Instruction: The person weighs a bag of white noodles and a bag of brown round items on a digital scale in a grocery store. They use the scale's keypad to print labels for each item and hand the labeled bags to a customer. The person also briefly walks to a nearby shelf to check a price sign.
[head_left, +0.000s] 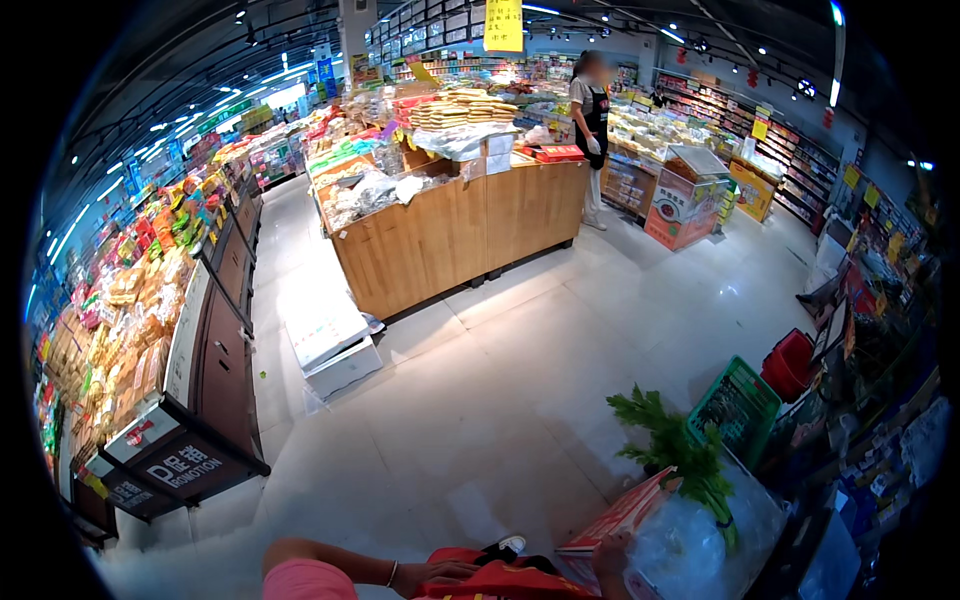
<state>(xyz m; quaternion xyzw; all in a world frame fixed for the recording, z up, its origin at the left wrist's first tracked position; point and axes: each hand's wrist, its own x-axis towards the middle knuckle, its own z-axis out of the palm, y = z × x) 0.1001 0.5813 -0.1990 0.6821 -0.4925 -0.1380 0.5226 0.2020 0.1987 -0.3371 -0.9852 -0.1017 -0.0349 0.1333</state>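
My left hand (436, 576) lies flat against the red apron (502, 581) at my waist, a thin bracelet on its wrist and nothing visible in it. By the near edge of a red-and-white carton (615, 517) is my right hand (611, 556), its fingers curled beside clear plastic bags (675, 544). Whether it grips the carton or the plastic cannot be told. A leafy bunch of celery (701, 480), tied near its stalks, lies across the bags. Behind its leaves stands a green plastic basket (735, 412).
A wooden display counter (450, 240) with packaged goods stands ahead, a white foam box (345, 367) at its corner. Shelving with bagged snacks (150, 300) runs along the left. A person in a dark apron (592, 112) stands behind the counter. A red basket (787, 365) is at right.
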